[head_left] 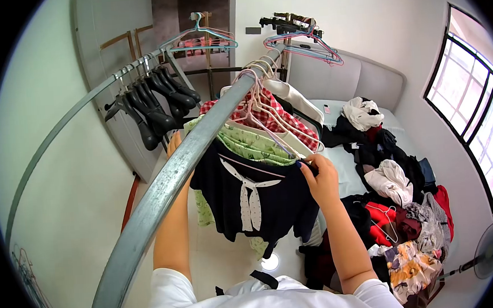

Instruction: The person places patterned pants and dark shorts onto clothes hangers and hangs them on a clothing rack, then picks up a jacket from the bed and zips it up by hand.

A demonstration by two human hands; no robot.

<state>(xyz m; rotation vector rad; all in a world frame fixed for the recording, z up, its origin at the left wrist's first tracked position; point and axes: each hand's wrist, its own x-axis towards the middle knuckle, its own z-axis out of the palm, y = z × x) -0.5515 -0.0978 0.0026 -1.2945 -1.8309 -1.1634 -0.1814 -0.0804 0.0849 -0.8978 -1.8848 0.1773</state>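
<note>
A navy top (252,201) with a white dotted tie at its neck hangs from the rail on a pale pink hanger (267,131). My right hand (322,177) is closed on its right shoulder, thumb and fingers pinching the fabric at the hanger's end. My left hand (174,142) is raised on the far side of the rail, near the top's left side. Its visible fingers are straight, while the rail hides the rest. Directly behind the navy top hang light green garments (257,147), then a red checked garment (269,110) and a white one (293,97).
The curved metal rail (175,192) crosses the view, with black hangers (150,100) on its left part. Blue and pink hangers (308,48) hang at its far end. Piled clothes (392,184) cover the bed at right, near a fan (489,249).
</note>
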